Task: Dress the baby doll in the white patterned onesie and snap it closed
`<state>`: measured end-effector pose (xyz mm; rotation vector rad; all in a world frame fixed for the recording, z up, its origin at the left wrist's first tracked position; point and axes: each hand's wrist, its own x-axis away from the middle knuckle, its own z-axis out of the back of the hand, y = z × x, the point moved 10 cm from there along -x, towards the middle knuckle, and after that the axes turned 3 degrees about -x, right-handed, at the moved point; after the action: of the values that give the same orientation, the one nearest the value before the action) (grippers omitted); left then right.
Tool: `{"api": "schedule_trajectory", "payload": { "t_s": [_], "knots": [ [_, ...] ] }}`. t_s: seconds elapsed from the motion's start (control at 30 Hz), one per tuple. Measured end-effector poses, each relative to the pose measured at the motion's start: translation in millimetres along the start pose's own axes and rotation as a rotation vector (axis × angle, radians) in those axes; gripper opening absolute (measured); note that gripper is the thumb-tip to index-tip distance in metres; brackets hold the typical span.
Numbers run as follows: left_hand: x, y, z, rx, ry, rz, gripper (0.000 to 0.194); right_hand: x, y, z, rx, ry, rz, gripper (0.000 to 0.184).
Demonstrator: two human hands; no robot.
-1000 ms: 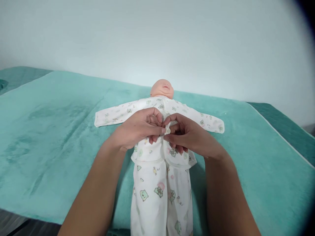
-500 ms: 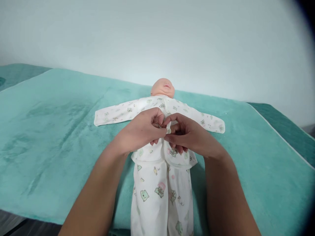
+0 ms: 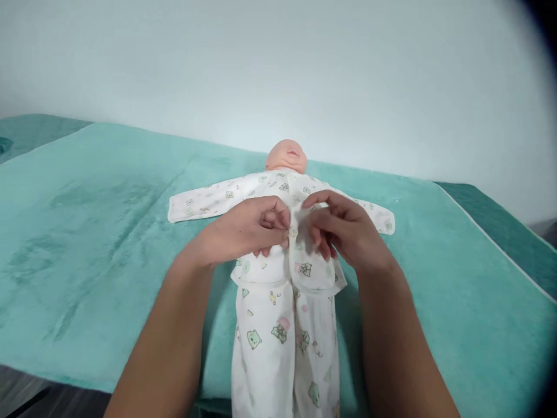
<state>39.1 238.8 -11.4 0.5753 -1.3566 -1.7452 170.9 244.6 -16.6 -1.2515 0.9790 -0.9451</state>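
A baby doll (image 3: 287, 155) lies on its back on a teal blanket (image 3: 87, 232), dressed in a white printed top (image 3: 226, 196) and matching trousers (image 3: 278, 342). My left hand (image 3: 248, 229) is curled, its fingers pinching the left front edge of the top beside a small button (image 3: 293, 232). My right hand (image 3: 343, 229) hovers over the right front flap, fingers loosely bent and lifted off the cloth. The two hands meet over the doll's chest. The doll's sleeves are spread out to both sides.
The blanket covers a wide flat surface that ends at a pale wall (image 3: 304, 75) behind the doll's head. A darker green strip (image 3: 500, 226) shows along the right edge. The near edge of the blanket (image 3: 52, 377) drops off at the lower left.
My right hand has let go of the button area and lifted up and to the right, fingers loosening. My left hand keeps its pinch at the top's front edge.
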Motion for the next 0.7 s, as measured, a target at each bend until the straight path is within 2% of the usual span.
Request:
{"api": "schedule_trajectory", "payload": {
  "t_s": [0.07,0.13,0.2,0.27,0.33,0.4,0.47,0.53,0.6,0.7],
  "knots": [
    [4.1,-5.9,0.5,0.053,0.018,-0.033,0.01,0.4,-6.0,24.2,-0.015,0.237,0.153,0.014],
    [15.5,-17.6,12.3,0.134,0.21,-0.102,0.008,7.9,-6.6,36.2,0.019,0.407,0.266,0.015],
    [41.3,-39.4,27.1,0.185,0.496,-0.152,0.009,18.2,-1.0,27.6,0.111,0.423,0.311,0.024],
    [69.4,-66.5,25.0,0.123,0.639,-0.116,0.01,35.0,9.7,6.7,0.234,0.347,0.313,0.038],
    [91.7,-84.3,13.1,-0.008,0.647,-0.086,0.02,62.1,23.4,-11.1,0.324,0.292,0.301,0.048],
    [108.9,-90.2,3.8,-0.168,0.652,-0.079,0.03,93.1,40.4,-17.8,0.355,0.296,0.25,0.056],
    [117.5,-89.1,-1.9,-0.302,0.659,-0.059,0.035,120.1,52.8,-15.0,0.428,0.353,0.207,0.058],
    [118.9,-83.0,-3.9,-0.398,0.668,-0.03,0.032,137.3,53.5,-6.8,0.585,0.452,0.216,0.053],
    [117.2,-70.9,-5.6,-0.458,0.667,-0.035,0.022,139.2,49.4,0.3,0.749,0.519,0.214,0.046],
    [120.2,-52.4,-9.8,-0.465,0.656,-0.07,0.014,121.8,46.8,5.9,0.816,0.478,0.132,0.032]
  ]
}}
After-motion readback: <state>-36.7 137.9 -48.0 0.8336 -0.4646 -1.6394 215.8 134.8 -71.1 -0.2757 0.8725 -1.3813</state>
